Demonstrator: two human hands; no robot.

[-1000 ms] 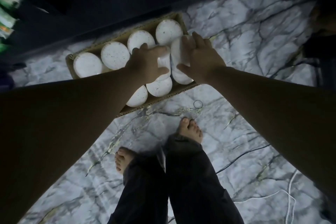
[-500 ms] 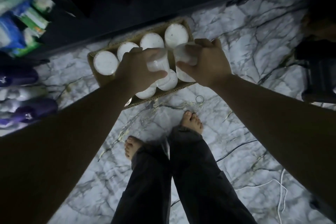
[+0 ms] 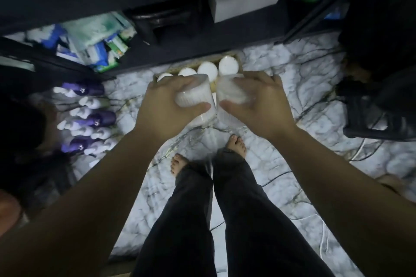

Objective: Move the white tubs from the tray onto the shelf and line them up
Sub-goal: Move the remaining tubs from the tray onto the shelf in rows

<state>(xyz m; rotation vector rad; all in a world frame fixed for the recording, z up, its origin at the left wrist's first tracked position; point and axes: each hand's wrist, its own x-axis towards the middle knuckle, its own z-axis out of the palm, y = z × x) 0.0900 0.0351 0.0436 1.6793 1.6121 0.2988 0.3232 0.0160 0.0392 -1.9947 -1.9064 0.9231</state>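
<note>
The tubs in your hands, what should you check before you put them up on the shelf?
1. Left hand grips its white tub firmly: ok, fingers and thumb wrap round it.
2. Right hand grips the other white tub: ok.
3. Both tubs lifted free of the cardboard tray: ok, they sit well above it.
4. Free space on the dark shelf for a row: cannot tell, too dark.
5. Lids shut tight on the held tubs: cannot tell, blurred.
6. Tubs left in the tray: not ok, at least four still wait there.
</note>
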